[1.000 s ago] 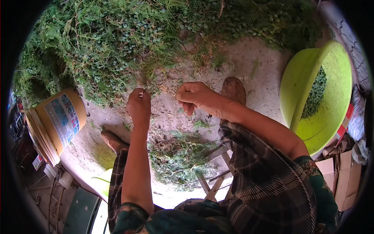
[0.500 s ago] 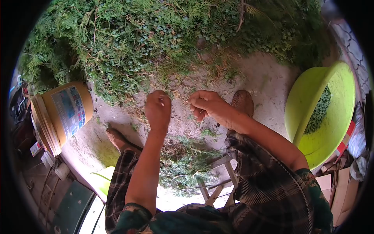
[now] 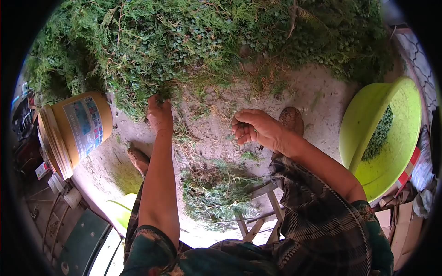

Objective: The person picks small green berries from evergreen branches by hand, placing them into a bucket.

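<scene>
A large heap of green conifer branches [image 3: 184, 41], dotted with small bluish-green cones, fills the far side of the floor. My left hand [image 3: 160, 115] reaches the heap's near edge, its fingers bent together on an evergreen sprig; the fingertips are partly hidden in the foliage. Over the bare floor, my right hand [image 3: 260, 129] is curled palm inward, fingers folded toward the thumb. What lies in it is too small to make out. On the right, a lime-green basin [image 3: 403, 138] tilts toward me and contains a pile of small green cones [image 3: 380, 133].
At left a yellow bucket [image 3: 103, 122] with a blue label lies on its side. Loose clippings [image 3: 216, 188] lie between my feet, beside a wooden stool frame [image 3: 276, 207]. Cardboard [image 3: 405, 230] stands at lower right; another lime-green container [image 3: 122, 209] is at lower left.
My left hand has moved left and away from me, from over the floor to the heap's edge. The right hand stays nearly in place, shifting slightly right with the view.
</scene>
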A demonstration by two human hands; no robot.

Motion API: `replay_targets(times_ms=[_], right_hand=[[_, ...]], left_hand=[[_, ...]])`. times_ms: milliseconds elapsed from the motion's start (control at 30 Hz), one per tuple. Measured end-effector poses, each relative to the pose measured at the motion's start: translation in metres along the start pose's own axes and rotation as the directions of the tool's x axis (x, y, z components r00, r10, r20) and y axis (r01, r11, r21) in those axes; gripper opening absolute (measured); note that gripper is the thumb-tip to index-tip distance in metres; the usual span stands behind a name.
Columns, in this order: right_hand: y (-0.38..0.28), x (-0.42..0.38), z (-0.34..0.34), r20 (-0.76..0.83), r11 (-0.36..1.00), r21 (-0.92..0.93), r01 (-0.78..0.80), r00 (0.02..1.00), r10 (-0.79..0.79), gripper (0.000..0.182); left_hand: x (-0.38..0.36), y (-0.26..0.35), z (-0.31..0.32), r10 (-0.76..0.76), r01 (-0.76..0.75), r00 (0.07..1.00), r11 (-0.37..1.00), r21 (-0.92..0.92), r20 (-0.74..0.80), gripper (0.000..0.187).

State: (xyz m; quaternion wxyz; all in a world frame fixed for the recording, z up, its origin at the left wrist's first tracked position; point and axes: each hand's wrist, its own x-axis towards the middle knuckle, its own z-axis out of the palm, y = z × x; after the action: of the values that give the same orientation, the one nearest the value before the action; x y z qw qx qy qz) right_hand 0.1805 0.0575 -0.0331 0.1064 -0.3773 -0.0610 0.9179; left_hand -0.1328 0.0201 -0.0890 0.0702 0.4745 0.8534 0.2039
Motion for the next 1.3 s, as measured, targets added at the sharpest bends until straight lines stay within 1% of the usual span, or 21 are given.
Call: replay_targets(times_ms=[67,100,167,200,233,300,333,400,433,500,567,667,733,833,900,1000,1067,1133,1200,1233,1300], right_hand=[[-0.001,0.000,0.000,-0.002,1.000,-0.012,-0.002,1.000,0.002,0.023],[-0.001,0.000,0.000,-0.001,1.000,-0.013,-0.002,1.000,0.002,0.023],[-0.001,0.000,-0.002,0.014,1.000,-0.013,0.006,1.000,-0.005,0.024],[0.000,0.000,-0.004,0.011,1.000,-0.011,0.003,1.000,-0.003,0.024],[0.000,0.001,-0.005,0.024,1.000,-0.015,0.006,1.000,-0.005,0.024],[0.002,0.001,-0.004,0.039,1.000,-0.018,0.009,0.999,-0.008,0.024],[0.002,0.001,-0.001,0.004,1.000,-0.025,0.005,1.000,-0.005,0.024],[0.001,0.002,0.005,-0.032,1.000,-0.029,0.005,0.999,-0.006,0.024],[-0.001,0.001,0.009,-0.023,0.999,0.034,-0.015,1.000,0.015,0.025],[-0.002,0.001,0.011,-0.012,0.995,0.096,-0.036,0.999,0.037,0.026],[-0.002,0.003,0.006,0.138,0.981,0.177,-0.080,0.989,0.056,0.026],[0.002,0.006,-0.007,0.147,0.990,0.120,-0.074,0.988,0.056,0.027],[0.003,0.005,-0.007,0.126,0.989,0.126,-0.073,0.990,0.057,0.026],[0.000,0.002,-0.003,0.087,0.992,0.112,-0.067,0.995,0.057,0.026],[-0.001,0.001,-0.002,0.069,0.993,0.096,-0.067,0.996,0.061,0.025],[-0.001,0.003,-0.004,0.085,0.994,0.095,-0.049,0.996,0.041,0.025],[-0.001,0.003,-0.005,0.089,0.996,0.072,-0.046,0.995,0.039,0.025],[0.000,0.000,0.001,0.051,0.996,0.082,-0.015,0.999,0.011,0.026],[0.000,0.000,0.004,0.018,0.996,0.087,0.013,1.000,-0.015,0.026],[-0.001,0.000,0.005,0.030,0.989,0.148,0.005,1.000,-0.010,0.027],[-0.002,0.001,0.006,0.042,0.978,0.208,-0.004,0.999,-0.005,0.027]], left_hand=[[-0.005,0.008,-0.007,-0.147,0.152,0.963,0.988,-0.008,0.224,0.029],[-0.011,0.006,-0.007,-0.147,0.152,0.964,0.988,-0.008,0.223,0.029],[-0.030,0.000,-0.003,-0.296,0.359,0.918,0.903,-0.237,0.263,0.019],[-0.036,0.035,-0.020,-0.445,0.553,0.831,0.725,-0.411,0.332,0.011],[-0.044,0.038,-0.022,-0.447,0.556,0.829,0.724,-0.410,0.335,0.011],[-0.053,0.042,-0.028,-0.474,0.681,0.698,0.211,-0.701,0.536,0.009],[-0.057,0.053,-0.034,-0.472,0.681,0.700,0.212,-0.701,0.536,0.009],[-0.066,0.084,-0.048,-0.201,0.641,0.754,0.434,-0.633,0.626,0.010],[-0.069,0.113,-0.061,-0.150,0.627,0.725,0.547,-0.554,0.672,0.011],[-0.073,0.144,-0.075,0.012,0.586,0.684,0.585,-0.560,0.729,0.015],[-0.058,0.126,-0.063,-0.117,0.529,0.748,0.701,-0.479,0.653,0.018],[-0.017,0.086,-0.037,-0.244,0.372,0.881,0.887,-0.274,0.406,0.023],[0.007,0.083,-0.023,-0.136,0.124,0.969,0.990,0.072,0.205,0.031],[0.023,0.082,-0.004,-0.240,0.197,0.947,0.959,0.204,0.212,0.035],[0.022,0.078,0.003,-0.263,0.222,0.937,0.957,0.189,0.231,0.029],[0.010,0.075,0.002,-0.149,0.109,0.972,0.971,0.214,0.182,0.025],[-0.004,0.080,-0.010,-0.164,0.200,0.960,0.968,-0.149,0.226,0.021],[-0.025,0.096,-0.024,-0.067,0.135,0.969,0.950,-0.281,0.238,0.015],[-0.050,0.126,-0.046,0.060,0.079,0.932,0.929,-0.363,0.357,0.011],[-0.059,0.133,-0.052,0.237,-0.005,0.872,0.880,-0.475,0.429,0.010],[-0.065,0.134,-0.056,0.169,0.262,0.758,0.805,-0.532,0.630,0.011]])
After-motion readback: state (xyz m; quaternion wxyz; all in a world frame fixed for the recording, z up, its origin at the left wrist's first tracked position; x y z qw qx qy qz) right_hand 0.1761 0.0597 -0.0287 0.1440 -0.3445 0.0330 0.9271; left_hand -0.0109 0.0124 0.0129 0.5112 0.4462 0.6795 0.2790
